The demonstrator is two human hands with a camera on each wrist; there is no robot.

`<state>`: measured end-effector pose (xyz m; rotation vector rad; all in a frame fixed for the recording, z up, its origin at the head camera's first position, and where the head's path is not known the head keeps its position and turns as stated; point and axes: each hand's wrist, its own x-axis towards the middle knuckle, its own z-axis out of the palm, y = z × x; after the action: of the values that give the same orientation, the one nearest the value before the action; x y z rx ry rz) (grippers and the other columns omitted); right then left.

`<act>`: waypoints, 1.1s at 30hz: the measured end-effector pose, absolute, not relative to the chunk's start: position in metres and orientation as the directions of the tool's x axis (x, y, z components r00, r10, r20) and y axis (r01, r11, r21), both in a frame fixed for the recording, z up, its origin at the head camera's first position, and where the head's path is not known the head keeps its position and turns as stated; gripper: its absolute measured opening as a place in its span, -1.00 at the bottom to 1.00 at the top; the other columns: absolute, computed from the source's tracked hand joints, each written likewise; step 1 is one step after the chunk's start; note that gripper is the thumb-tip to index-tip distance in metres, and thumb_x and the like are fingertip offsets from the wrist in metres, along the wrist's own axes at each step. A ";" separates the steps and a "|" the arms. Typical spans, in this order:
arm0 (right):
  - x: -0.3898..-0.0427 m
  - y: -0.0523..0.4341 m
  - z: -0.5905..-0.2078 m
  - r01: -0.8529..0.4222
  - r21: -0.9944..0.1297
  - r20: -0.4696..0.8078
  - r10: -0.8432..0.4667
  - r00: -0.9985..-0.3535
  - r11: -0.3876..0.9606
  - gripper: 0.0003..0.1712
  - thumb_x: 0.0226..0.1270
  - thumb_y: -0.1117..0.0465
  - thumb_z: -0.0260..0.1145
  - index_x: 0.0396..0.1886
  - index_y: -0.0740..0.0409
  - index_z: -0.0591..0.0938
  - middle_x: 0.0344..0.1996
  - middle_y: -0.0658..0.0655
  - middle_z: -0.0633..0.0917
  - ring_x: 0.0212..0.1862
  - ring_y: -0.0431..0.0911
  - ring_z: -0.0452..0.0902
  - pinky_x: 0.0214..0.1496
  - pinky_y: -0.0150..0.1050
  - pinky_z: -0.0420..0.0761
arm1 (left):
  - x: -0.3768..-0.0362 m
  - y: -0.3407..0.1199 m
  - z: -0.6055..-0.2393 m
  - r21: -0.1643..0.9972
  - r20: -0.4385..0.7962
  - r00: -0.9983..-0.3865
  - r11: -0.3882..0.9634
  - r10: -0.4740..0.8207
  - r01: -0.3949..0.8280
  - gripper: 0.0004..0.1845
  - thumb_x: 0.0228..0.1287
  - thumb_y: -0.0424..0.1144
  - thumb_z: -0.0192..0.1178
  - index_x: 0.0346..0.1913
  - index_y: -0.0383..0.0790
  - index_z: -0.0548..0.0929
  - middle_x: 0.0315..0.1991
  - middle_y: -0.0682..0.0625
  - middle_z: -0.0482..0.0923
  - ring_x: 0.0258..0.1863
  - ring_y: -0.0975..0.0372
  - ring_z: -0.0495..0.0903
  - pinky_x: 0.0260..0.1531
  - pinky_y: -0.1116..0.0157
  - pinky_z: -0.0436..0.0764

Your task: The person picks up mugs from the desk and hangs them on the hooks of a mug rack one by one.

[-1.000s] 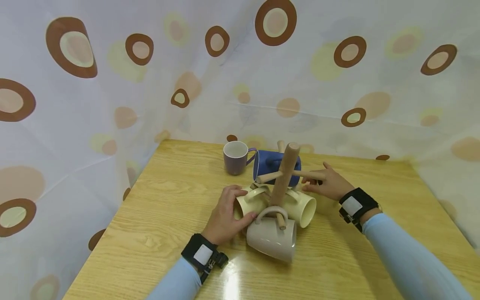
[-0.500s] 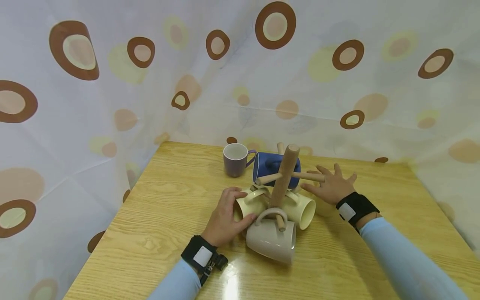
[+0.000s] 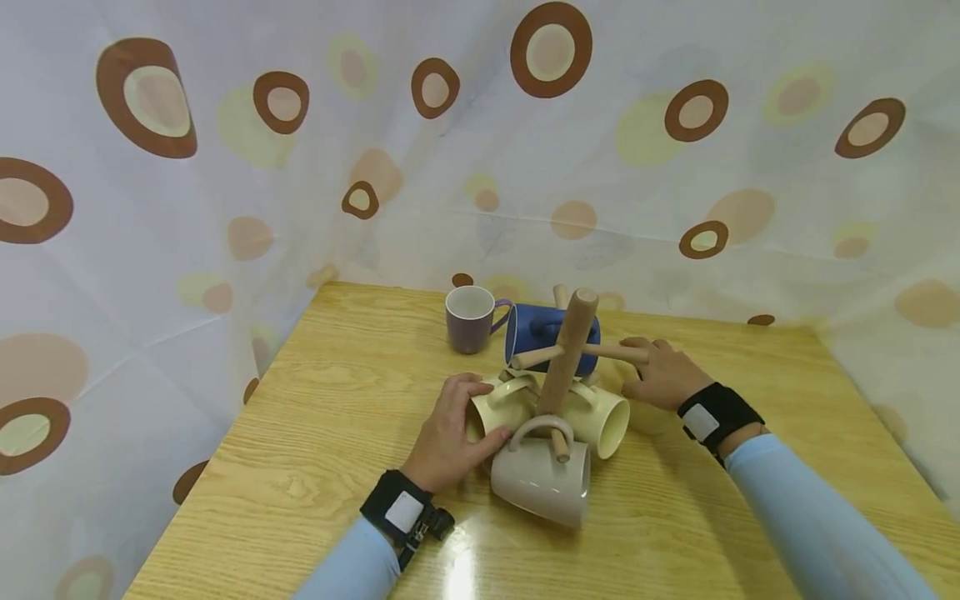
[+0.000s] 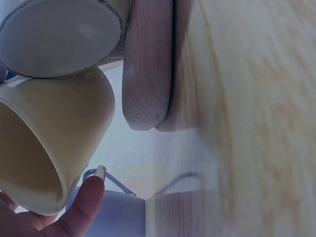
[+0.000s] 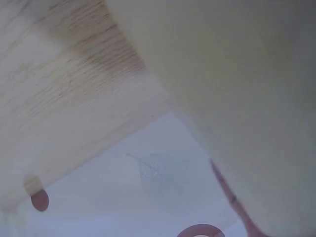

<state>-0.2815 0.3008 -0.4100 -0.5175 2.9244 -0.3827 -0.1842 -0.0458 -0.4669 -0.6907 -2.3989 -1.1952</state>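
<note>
A wooden mug tree (image 3: 568,350) stands mid-table with a blue mug (image 3: 542,332), two cream mugs and a grey-beige mug (image 3: 543,482) hung on its pegs. My left hand (image 3: 452,427) grips the left cream mug (image 3: 501,408); in the left wrist view its thumb (image 4: 85,201) lies by that mug's rim (image 4: 49,148), under the tree's round base (image 4: 148,64). My right hand (image 3: 660,372) curls its fingers over the far side of the right cream mug (image 3: 606,418), just beneath the right peg's tip. That mug's wall (image 5: 237,74) fills the right wrist view.
A purple mug (image 3: 469,317) stands upright on the wooden table (image 3: 337,433) behind the tree, to the left. Spotted curtains (image 3: 225,167) close in the table's back and left edges. Both forearms wear light blue sleeves and black wrist straps.
The right hand spread its fingers open half a second ago and has now curled them again against the right cream mug. The left hand and the mugs have stayed put.
</note>
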 end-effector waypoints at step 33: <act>-0.268 0.312 -0.426 -0.381 -0.255 0.175 -0.345 -0.922 0.889 -0.26 0.29 -0.12 0.33 0.28 0.32 0.48 0.00 0.39 0.38 -0.40 0.03 0.42 -0.33 -0.04 0.49 | -0.185 -0.045 -0.466 0.625 0.525 -0.808 0.523 0.267 0.579 -0.40 0.19 -0.04 0.37 0.19 -0.17 0.38 0.22 -0.19 0.34 0.26 0.10 0.38 0.26 0.08 0.44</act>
<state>-0.2676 0.3124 -0.4260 -0.6123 3.1742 -0.4704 -0.1847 -0.0452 -0.4661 -0.6990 -2.4024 -1.1851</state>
